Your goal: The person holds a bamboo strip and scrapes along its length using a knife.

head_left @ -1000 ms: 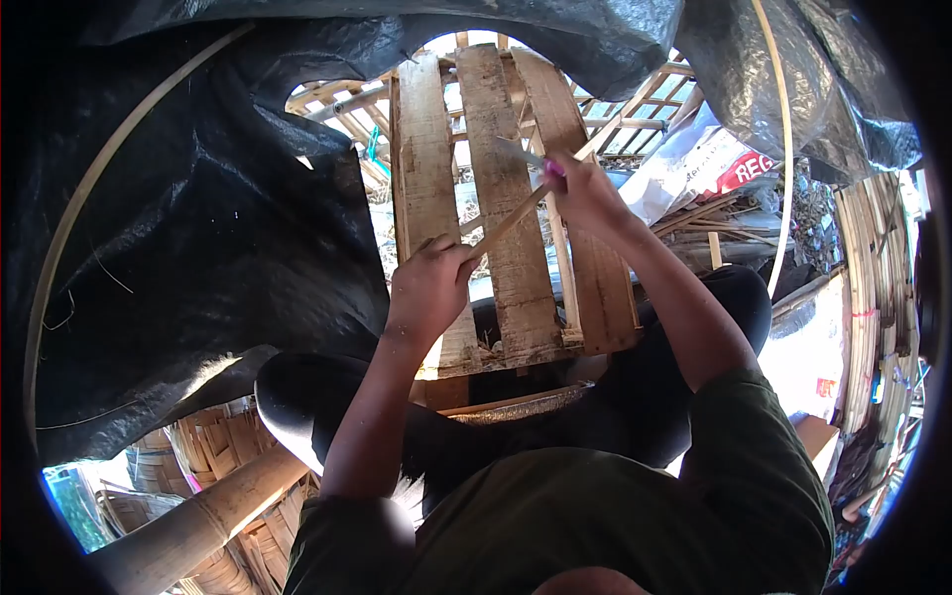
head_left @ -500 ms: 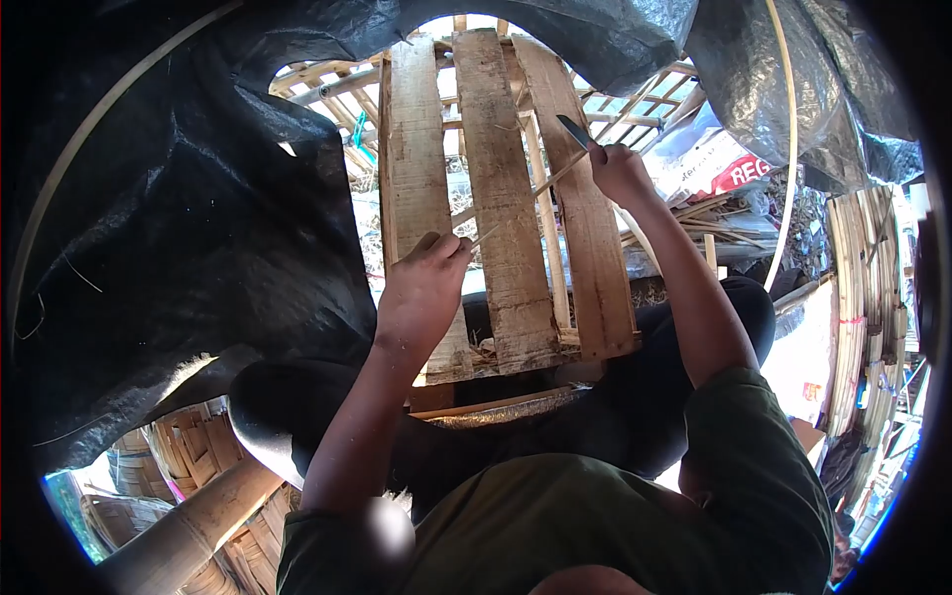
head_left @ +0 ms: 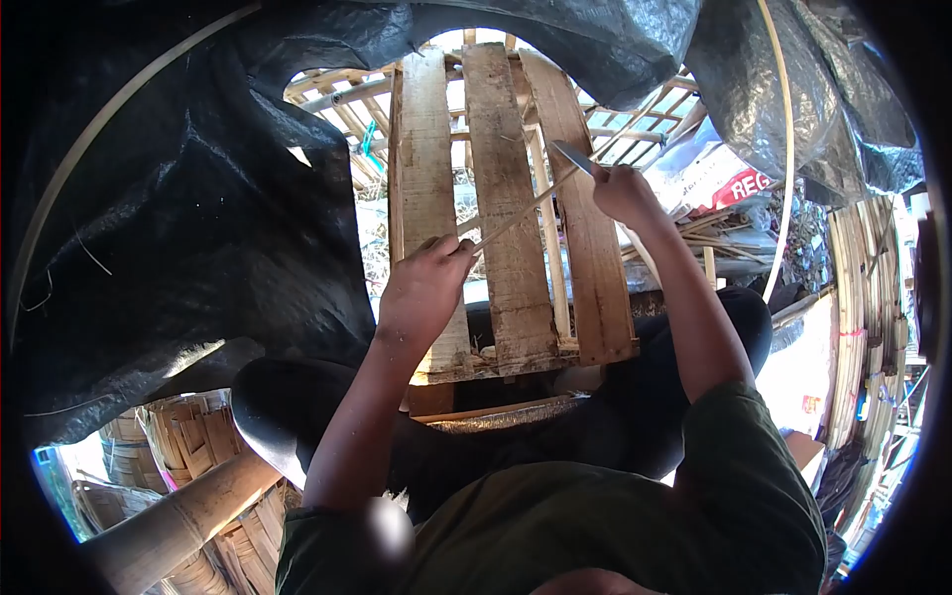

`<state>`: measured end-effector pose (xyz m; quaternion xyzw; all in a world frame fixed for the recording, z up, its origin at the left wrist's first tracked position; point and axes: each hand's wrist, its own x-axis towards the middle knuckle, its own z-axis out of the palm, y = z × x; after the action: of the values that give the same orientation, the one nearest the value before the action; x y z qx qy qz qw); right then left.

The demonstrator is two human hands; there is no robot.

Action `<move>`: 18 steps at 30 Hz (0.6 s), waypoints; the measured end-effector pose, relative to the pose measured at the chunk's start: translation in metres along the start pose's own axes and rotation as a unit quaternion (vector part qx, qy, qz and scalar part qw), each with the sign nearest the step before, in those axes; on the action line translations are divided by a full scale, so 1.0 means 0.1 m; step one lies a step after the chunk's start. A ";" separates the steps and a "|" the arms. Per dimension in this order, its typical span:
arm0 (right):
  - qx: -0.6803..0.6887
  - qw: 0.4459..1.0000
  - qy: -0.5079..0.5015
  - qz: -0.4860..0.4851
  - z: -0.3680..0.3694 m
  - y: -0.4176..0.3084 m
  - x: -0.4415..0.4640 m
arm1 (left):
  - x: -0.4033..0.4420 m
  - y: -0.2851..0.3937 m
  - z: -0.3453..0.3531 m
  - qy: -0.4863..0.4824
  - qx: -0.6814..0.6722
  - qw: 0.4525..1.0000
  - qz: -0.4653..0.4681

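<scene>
My left hand (head_left: 428, 288) is closed around the near end of a thin wooden strip (head_left: 518, 215), above the left and middle boards of a slatted wooden stand (head_left: 506, 248). The strip slants up to the right, past the knife and on toward the bamboo lattice. My right hand (head_left: 625, 196) is wrapped round the handle of a knife (head_left: 573, 156). Its blade points up and left over the right board, close to the strip. Whether blade and strip touch, I cannot tell.
Black plastic sheeting (head_left: 248, 228) hangs at the left and top. A bamboo pole (head_left: 188, 511) lies at the lower left beside woven bamboo (head_left: 193, 436). Thin sticks (head_left: 724, 243) lie at the right, near a white and red sack (head_left: 729, 178). Bundled bamboo strips (head_left: 851, 327) stand far right.
My right hand with the knife has moved right and slightly down from where it was a second ago, away from my left hand. My left hand keeps its hold on the strip.
</scene>
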<state>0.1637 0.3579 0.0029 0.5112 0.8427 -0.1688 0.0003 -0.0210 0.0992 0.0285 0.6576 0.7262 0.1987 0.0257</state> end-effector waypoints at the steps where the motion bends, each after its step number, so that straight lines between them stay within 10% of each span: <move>1: 0.085 0.989 -0.052 0.109 -0.19 -0.10 -0.05 | 0.00 -0.02 0.00 0.000 -0.003 1.000 -0.001; 7: 0.101 0.992 -0.030 -0.069 -0.46 0.02 -0.15 | 0.05 -0.07 -0.04 -0.001 0.073 0.996 0.049; 18: 0.136 0.991 0.007 0.007 -0.18 0.09 -0.05 | -0.01 -0.21 -0.27 0.022 -0.003 0.998 -0.055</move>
<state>0.1770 0.3624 0.0182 0.5137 0.8084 -0.2780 -0.0736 -0.0484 0.0899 0.0464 0.6123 0.7608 0.2141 0.0223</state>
